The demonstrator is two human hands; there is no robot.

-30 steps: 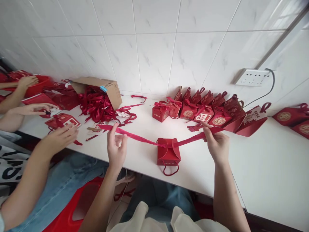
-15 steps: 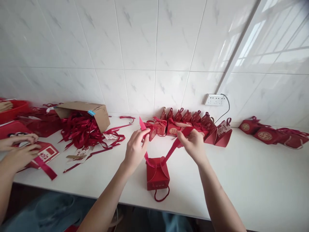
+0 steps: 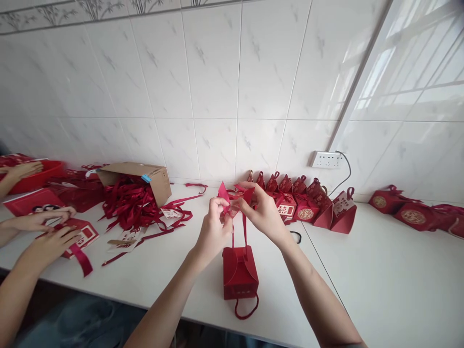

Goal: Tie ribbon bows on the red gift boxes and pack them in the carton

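A small red gift box (image 3: pixel 239 278) stands on the white table (image 3: pixel 290 285), with a dark red cord loop hanging from its near side. Two strands of red ribbon (image 3: pixel 245 234) rise from the box top to my hands. My left hand (image 3: pixel 215 229) pinches one ribbon end, whose tip points up above the fingers. Close beside it, my right hand (image 3: pixel 263 210) has its fingers closed on the other end. Both hands are above and behind the box, nearly meeting. Part of the ribbon between the fingers is hidden.
Finished-looking red boxes (image 3: pixel 306 212) line the wall, and several more (image 3: pixel 413 215) stand at the right. A cardboard box (image 3: pixel 159 186) spills red ribbons (image 3: pixel 134 203) at the left. Co-workers' hands (image 3: pixel 50 241) handle another red box (image 3: pixel 85 234). A power strip (image 3: pixel 328 159) is on the wall.
My hands have come together from apart, bringing the two ribbon ends close to each other. The ribbon strands now run nearly parallel upward. The view has tilted up slightly.
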